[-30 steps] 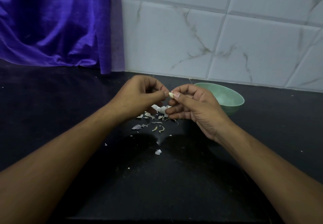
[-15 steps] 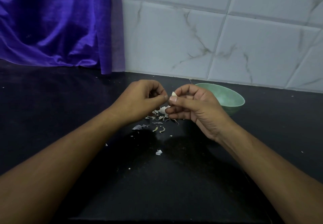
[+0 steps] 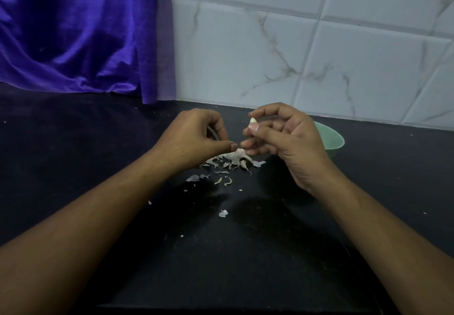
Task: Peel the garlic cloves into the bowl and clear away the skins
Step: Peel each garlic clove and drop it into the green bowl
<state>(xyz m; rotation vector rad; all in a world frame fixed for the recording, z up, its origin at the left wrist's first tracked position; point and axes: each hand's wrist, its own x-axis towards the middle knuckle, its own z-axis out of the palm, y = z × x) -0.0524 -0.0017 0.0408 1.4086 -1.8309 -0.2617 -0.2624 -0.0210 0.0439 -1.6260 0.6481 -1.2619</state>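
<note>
Right, our right hand (image 3: 287, 140) pinches the clove (image 3: 253, 121) between thumb and forefinger, held up beside the bowl (image 3: 331, 140), likely for the drop. Left hand (image 3: 196, 137) is curled, thumb to finger; whether it grips anything, we cannot tell. Both work over the skins (image 3: 228, 162), so scraps land together.

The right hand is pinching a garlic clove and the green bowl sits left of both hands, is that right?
No: the head view shows the green bowl on the right, partly behind the right hand, which does pinch the garlic clove.
</note>
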